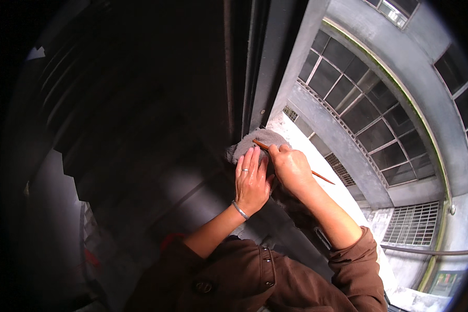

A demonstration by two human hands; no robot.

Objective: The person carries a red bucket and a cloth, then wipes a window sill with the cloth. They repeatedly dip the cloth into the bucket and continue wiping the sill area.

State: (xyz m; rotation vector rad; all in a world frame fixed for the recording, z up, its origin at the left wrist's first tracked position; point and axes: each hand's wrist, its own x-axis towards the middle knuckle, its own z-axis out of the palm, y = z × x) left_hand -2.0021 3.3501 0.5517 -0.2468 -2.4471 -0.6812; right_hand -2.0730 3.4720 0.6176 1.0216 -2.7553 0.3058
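A grey cloth [271, 137] lies bunched at the foot of a dark window frame [259, 97], on the window ledge. My right hand [294, 167] is closed around a thin brown wooden stick [323, 178], whose one end rests over the cloth while the pointed end sticks out past my wrist, above the bright sill. My left hand [252, 179] lies flat with its fingers extended, the fingertips touching the near side of the cloth. It wears a ring and a metal bangle. What is under the cloth is hidden.
A sunlit outer sill [345, 199] runs along the right. Beyond it stands a building with large paned windows [358, 105] and a barred window [412, 224]. The room on the left is very dark, with stair-like edges and a red thing [91, 258] low down.
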